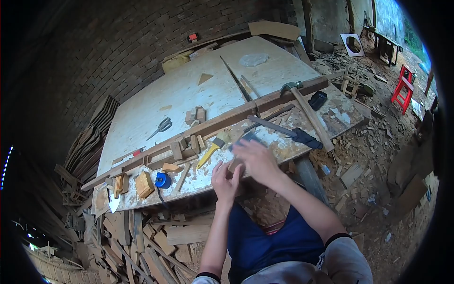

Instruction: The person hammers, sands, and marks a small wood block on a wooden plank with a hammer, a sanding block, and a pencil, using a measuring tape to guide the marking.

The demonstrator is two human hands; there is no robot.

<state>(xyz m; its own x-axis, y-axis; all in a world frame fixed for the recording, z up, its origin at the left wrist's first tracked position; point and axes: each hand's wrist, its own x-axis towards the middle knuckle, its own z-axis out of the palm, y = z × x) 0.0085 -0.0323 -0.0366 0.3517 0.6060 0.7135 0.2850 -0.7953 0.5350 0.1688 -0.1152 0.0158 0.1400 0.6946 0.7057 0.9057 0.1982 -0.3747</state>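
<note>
At the near edge of the worktop, about midway along, I see both hands working close together. The left hand curves with thumb and fingers parted around the lower end of a small piece of wood; I can't tell how firmly they grip it. The right hand is blurred, fingers spread loosely behind a dark slab; whether they hold anything, I can't tell. The wood sits just beyond the left thumb and beside the right palm, probably kept at the edge for easy reach. The yellow-handled brush on the left and the hammer toward the right corner seem placed handle-first for picking up.
</note>
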